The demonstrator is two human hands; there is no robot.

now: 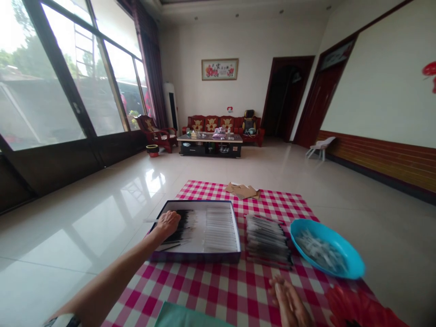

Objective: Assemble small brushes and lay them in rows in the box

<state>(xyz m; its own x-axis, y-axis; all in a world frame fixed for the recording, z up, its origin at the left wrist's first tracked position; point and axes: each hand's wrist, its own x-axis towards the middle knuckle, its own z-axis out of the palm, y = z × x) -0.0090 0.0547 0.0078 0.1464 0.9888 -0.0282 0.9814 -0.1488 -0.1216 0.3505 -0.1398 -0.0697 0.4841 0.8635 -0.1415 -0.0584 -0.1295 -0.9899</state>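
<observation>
My left hand (168,221) is closed at the left side of a shallow box (195,257), above a row of slim black sticks (185,225). A thin whitish tube (150,220) sticks out leftward from its fingers. Clear, pale tubes (220,229) lie side by side in the right part of the box. By the table's near edge, my right hand (289,299) is loosely bent and somewhat blurred, with nothing visible in it. Beyond it lies a stack of dark sticks in clear sleeves (267,240), not touched by either hand.
A blue basin (354,272) with small clear plastic pieces (320,250) stands at the right. Brown cardboard pieces (243,190) lie at the far edge of the checked tablecloth (204,284). Green material (187,316) and a red flower-like thing (361,309) are near me.
</observation>
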